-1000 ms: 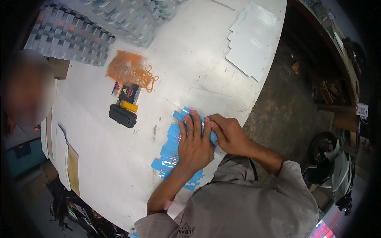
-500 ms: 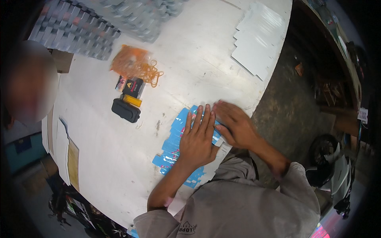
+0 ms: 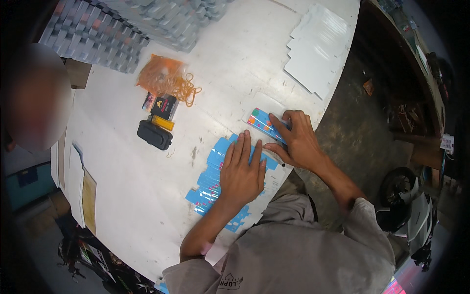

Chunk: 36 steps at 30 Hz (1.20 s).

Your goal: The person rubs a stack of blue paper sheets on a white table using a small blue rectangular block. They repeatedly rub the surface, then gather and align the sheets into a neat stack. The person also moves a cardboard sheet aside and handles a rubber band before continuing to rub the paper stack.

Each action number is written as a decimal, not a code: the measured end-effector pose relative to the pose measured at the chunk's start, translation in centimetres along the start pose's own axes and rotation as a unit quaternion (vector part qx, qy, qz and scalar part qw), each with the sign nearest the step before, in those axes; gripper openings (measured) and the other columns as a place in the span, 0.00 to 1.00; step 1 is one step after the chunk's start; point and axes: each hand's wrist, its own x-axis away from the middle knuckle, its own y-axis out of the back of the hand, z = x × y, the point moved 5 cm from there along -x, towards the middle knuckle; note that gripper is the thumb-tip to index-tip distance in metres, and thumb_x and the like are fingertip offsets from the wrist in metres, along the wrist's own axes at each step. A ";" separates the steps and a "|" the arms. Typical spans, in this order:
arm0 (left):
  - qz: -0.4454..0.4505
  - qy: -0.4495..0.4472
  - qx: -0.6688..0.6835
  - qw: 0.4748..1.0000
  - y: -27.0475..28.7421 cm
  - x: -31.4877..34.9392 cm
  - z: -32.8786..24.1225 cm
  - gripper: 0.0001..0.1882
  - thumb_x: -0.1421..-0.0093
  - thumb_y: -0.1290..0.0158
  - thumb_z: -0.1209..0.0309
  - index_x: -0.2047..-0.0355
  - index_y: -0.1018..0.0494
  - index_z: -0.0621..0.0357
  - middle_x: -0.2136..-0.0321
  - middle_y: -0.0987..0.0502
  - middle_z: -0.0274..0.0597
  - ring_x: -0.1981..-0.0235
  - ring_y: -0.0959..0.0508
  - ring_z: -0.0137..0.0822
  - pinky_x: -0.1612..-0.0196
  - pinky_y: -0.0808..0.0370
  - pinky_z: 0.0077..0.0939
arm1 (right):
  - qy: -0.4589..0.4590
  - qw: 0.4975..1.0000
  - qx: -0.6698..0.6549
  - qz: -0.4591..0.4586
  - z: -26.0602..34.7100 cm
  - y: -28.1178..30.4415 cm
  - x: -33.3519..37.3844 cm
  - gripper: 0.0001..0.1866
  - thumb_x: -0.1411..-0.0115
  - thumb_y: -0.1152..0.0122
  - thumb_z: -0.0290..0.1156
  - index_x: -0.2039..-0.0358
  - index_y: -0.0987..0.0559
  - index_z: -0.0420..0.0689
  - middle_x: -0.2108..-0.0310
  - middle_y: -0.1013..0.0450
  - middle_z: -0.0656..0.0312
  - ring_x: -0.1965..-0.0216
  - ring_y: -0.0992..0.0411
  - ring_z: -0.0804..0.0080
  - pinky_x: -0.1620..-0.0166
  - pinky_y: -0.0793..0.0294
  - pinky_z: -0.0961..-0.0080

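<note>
Flat blue printed carton blanks (image 3: 208,172) lie fanned in an overlapping row at the table's near edge. My left hand (image 3: 241,169) rests on them with its fingers stretched out, holding nothing. To the right, my right hand (image 3: 299,142) has its fingers bent over the near right end of a single folded carton (image 3: 263,120), blue with coloured spots and a clear or white flap on its far side. This carton lies a little beyond the row. The right thumb points toward the blanks; what is under the palm is hidden.
A pale stack of flat blanks (image 3: 318,54) lies at the far right. Toward the left are an orange bag (image 3: 159,73), rubber bands (image 3: 187,89), a dark small box (image 3: 164,107), a yellow lighter (image 3: 162,122) and a black case (image 3: 154,135). Grey bundles (image 3: 93,36) stand behind; a person (image 3: 36,98) is at left.
My right hand has moved away from beside my left fingers, and the folded carton now shows beyond the row. My left hand stays on the blanks, its fingers spread wider.
</note>
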 end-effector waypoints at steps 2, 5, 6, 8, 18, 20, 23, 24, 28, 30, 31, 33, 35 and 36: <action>-0.020 0.004 0.008 1.000 -0.1 -0.2 -0.2 0.31 0.30 0.51 0.64 0.31 0.36 0.69 0.33 0.36 0.75 0.29 0.37 0.66 0.28 0.44 0.61 | 0.016 1.000 0.015 -0.009 0.3 -0.1 0.2 0.19 0.38 0.36 0.25 0.47 0.22 0.35 0.64 0.23 0.43 0.63 0.23 0.42 0.55 0.24 0.48; -0.018 -0.008 -0.052 0.998 0.0 -0.1 -0.5 0.35 0.32 0.51 0.67 0.27 0.44 0.69 0.29 0.44 0.75 0.27 0.43 0.69 0.26 0.49 0.64 | -0.099 0.964 -0.232 0.082 0.4 -0.5 0.9 0.18 0.36 0.39 0.26 0.47 0.22 0.34 0.61 0.23 0.37 0.59 0.23 0.38 0.55 0.25 0.47; -0.002 -0.016 -0.078 0.997 -0.1 0.0 -0.7 0.37 0.33 0.50 0.66 0.27 0.44 0.70 0.28 0.45 0.75 0.26 0.45 0.68 0.26 0.50 0.64 | -0.133 0.923 -0.348 0.094 1.4 -0.7 1.0 0.15 0.34 0.42 0.24 0.49 0.22 0.32 0.60 0.23 0.35 0.57 0.23 0.38 0.55 0.25 0.47; 0.027 -0.035 -0.125 0.991 -0.3 0.2 -0.9 0.40 0.36 0.48 0.65 0.28 0.45 0.73 0.27 0.48 0.74 0.24 0.48 0.66 0.25 0.53 0.64 | -0.158 0.924 -0.291 0.191 1.4 -2.4 1.6 0.13 0.35 0.42 0.22 0.51 0.20 0.34 0.64 0.21 0.39 0.62 0.20 0.43 0.59 0.23 0.54; 0.052 -0.038 0.023 0.998 0.8 -0.7 -1.0 0.41 0.33 0.46 0.57 0.30 0.44 0.77 0.28 0.44 0.69 0.25 0.44 0.62 0.25 0.50 0.63 | 0.008 0.994 -0.061 -0.094 -8.1 1.5 -0.3 0.24 0.40 0.37 0.17 0.42 0.22 0.38 0.53 0.21 0.50 0.54 0.24 0.55 0.47 0.26 0.57; 0.047 -0.051 0.024 0.997 0.1 -0.7 -0.5 0.39 0.30 0.48 0.58 0.30 0.44 0.77 0.28 0.45 0.71 0.25 0.44 0.63 0.26 0.49 0.62 | 0.032 0.998 -0.046 -0.016 -4.3 0.2 0.1 0.25 0.41 0.36 0.17 0.41 0.22 0.39 0.61 0.25 0.58 0.60 0.28 0.57 0.54 0.31 0.64; 0.045 -0.043 0.001 0.998 -0.9 -0.3 0.0 0.36 0.30 0.48 0.58 0.33 0.38 0.78 0.28 0.42 0.71 0.25 0.43 0.61 0.26 0.46 0.58 | 0.020 0.999 0.033 -0.035 -1.7 -0.1 -0.7 0.22 0.37 0.36 0.24 0.42 0.22 0.38 0.63 0.26 0.55 0.60 0.28 0.55 0.55 0.30 0.62; 0.024 -0.034 -0.009 0.999 -0.6 -0.3 -0.1 0.35 0.31 0.48 0.61 0.33 0.37 0.78 0.28 0.42 0.70 0.25 0.43 0.61 0.26 0.46 0.58 | 0.018 0.998 0.044 -0.045 -1.1 -0.3 -0.9 0.20 0.36 0.36 0.28 0.44 0.22 0.38 0.65 0.26 0.52 0.61 0.27 0.53 0.56 0.29 0.60; -0.001 -0.020 -0.064 0.998 0.2 -0.2 -1.1 0.34 0.36 0.50 0.68 0.33 0.37 0.77 0.28 0.41 0.69 0.25 0.42 0.60 0.25 0.48 0.59 | -0.205 0.933 -0.272 0.116 1.0 -1.6 1.2 0.14 0.37 0.36 0.26 0.51 0.21 0.37 0.69 0.25 0.48 0.63 0.26 0.47 0.61 0.27 0.55; 0.017 -0.033 -0.060 0.997 0.3 -0.2 -1.3 0.36 0.39 0.50 0.70 0.32 0.38 0.78 0.28 0.42 0.70 0.25 0.43 0.60 0.24 0.50 0.59 | -0.215 0.912 -0.271 0.222 1.9 -2.8 1.9 0.12 0.38 0.36 0.25 0.54 0.22 0.36 0.69 0.23 0.47 0.63 0.26 0.44 0.63 0.26 0.54; 0.022 -0.041 -0.038 0.998 0.4 -0.4 -1.0 0.37 0.41 0.50 0.71 0.32 0.39 0.79 0.29 0.42 0.70 0.25 0.43 0.61 0.24 0.51 0.59 | -0.185 0.943 -0.229 0.156 1.9 -2.2 1.6 0.13 0.38 0.37 0.25 0.53 0.22 0.36 0.67 0.23 0.48 0.62 0.25 0.45 0.62 0.26 0.54; 0.039 -0.050 -0.017 0.998 0.3 -0.5 -0.7 0.37 0.40 0.50 0.70 0.32 0.39 0.80 0.29 0.41 0.71 0.25 0.44 0.61 0.24 0.52 0.59 | -0.121 0.983 -0.140 0.021 2.1 -0.7 1.1 0.15 0.38 0.38 0.24 0.51 0.22 0.35 0.63 0.21 0.48 0.58 0.23 0.47 0.59 0.25 0.54; 0.059 -0.055 -0.023 0.996 0.2 -0.7 -0.5 0.36 0.36 0.50 0.66 0.33 0.39 0.81 0.29 0.41 0.71 0.25 0.45 0.61 0.23 0.52 0.59 | -0.055 0.996 -0.077 -0.005 0.8 -0.9 1.2 0.22 0.38 0.34 0.27 0.45 0.23 0.34 0.48 0.24 0.44 0.44 0.26 0.44 0.46 0.26 0.53; 0.053 -0.051 -0.008 0.997 0.6 -0.9 -0.6 0.38 0.36 0.48 0.64 0.32 0.40 0.80 0.29 0.41 0.71 0.25 0.44 0.62 0.24 0.52 0.59 | -0.054 0.998 -0.033 -0.010 0.3 -0.8 1.3 0.24 0.39 0.33 0.28 0.44 0.24 0.34 0.44 0.26 0.43 0.40 0.28 0.44 0.43 0.27 0.52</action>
